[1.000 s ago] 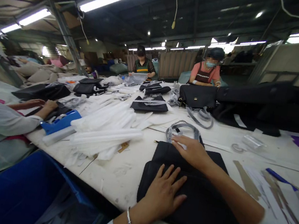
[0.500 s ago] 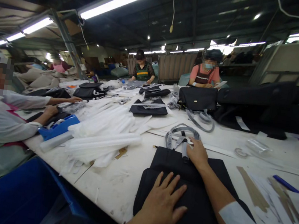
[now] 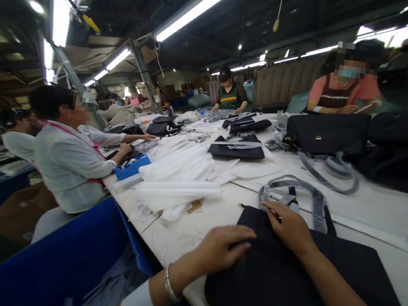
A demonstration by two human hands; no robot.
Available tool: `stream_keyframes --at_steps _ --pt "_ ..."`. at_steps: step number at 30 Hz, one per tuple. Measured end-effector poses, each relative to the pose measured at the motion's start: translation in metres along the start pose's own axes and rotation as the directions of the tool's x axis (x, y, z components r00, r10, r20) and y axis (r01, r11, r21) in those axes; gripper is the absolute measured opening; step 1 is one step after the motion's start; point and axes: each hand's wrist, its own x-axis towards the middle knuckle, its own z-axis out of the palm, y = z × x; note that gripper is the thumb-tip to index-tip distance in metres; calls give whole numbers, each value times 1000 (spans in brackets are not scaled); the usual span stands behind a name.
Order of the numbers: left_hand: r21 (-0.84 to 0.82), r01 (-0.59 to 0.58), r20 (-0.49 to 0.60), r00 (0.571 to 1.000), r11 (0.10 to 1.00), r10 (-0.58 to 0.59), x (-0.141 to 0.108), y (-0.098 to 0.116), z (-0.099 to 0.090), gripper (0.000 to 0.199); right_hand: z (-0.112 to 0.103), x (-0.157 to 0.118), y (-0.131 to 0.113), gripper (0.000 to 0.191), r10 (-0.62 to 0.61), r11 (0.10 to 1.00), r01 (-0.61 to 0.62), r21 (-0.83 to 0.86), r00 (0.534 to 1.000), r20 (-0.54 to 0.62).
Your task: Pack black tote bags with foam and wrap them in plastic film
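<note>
A large black bag lies flat on the white table in front of me. Its handles, wrapped in clear plastic, loop out beyond the far edge. My left hand, with a bracelet at the wrist, is over the bag's left side, fingers extended and thumb apart, holding nothing. My right hand is at the bag's top edge beside the handles, fingers bent together at the base of a strap; what they pinch is too small to make out.
White wrapping sheets and a blue tape dispenser lie left of the bag. A blue bin stands below the table edge. More black bags sit farther back. Several people work around the table.
The view has swung left. My left hand has lifted from its flat, spread pose on the bag. My right hand has moved from the wrapped strap piece to the bag's top edge.
</note>
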Motion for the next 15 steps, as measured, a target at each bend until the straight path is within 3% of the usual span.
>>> stream_keyframes --at_steps 3,5,6,8,11,15 --pt "282 256 -148 964 925 -221 24 -46 -44 35 -1 0 1 33 -13 1000 13 -8 1000 2" --pt "541 433 -150 893 721 -425 35 -76 -72 39 0 -1 0 33 -29 1000 29 -2 1000 12" --pt "581 473 -156 863 662 -480 38 -89 -84 38 -1 -1 0 33 -36 999 36 3 999 14" --pt "633 515 -152 815 579 -559 36 -110 -103 35 -1 -1 -1 33 -41 999 41 11 999 12" --pt "668 530 -144 780 522 -608 25 -129 -117 37 -2 -1 -1 32 -35 999 35 6 999 -7" --pt "679 496 -104 795 541 -598 17 -140 -128 32 -3 -1 -2 31 -43 999 43 -8 997 -60"
